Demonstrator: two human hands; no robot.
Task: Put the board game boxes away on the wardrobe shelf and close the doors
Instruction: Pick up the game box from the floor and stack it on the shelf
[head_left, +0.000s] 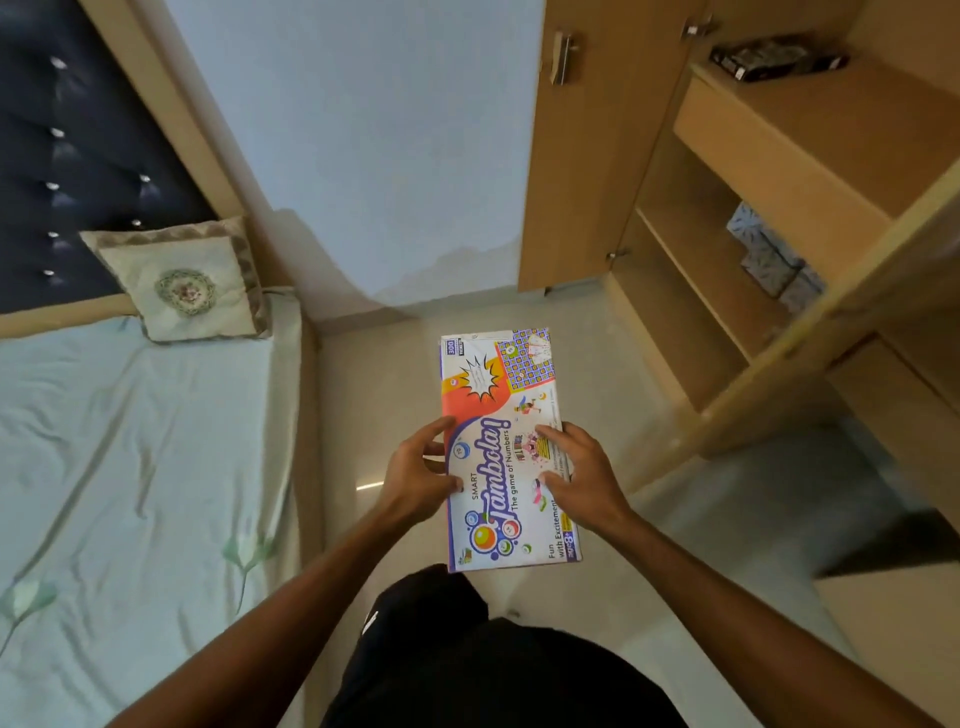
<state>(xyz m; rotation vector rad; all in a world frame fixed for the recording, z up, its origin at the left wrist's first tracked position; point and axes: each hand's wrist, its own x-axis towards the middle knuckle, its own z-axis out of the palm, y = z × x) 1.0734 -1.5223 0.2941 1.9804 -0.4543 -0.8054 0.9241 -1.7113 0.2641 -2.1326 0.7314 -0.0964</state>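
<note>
A flat white Tambola board game box (498, 395) with colourful print is held level over the floor, its long side pointing away from me. My left hand (421, 473) grips its left edge, and my right hand (582, 473) grips its right edge, thumbs on top. The open wardrobe (769, 171) stands to the right with bare wooden shelves. A dark box (779, 58) lies on the upper shelf. The left wardrobe door (587, 150) stands open with its metal handle showing.
A bed (130, 457) with a pale green sheet and a cushion (182, 280) fills the left side. Patterned boxes (774, 254) sit on a lower wardrobe shelf. A wooden door edge (831, 317) crosses the right foreground. Tiled floor lies between bed and wardrobe.
</note>
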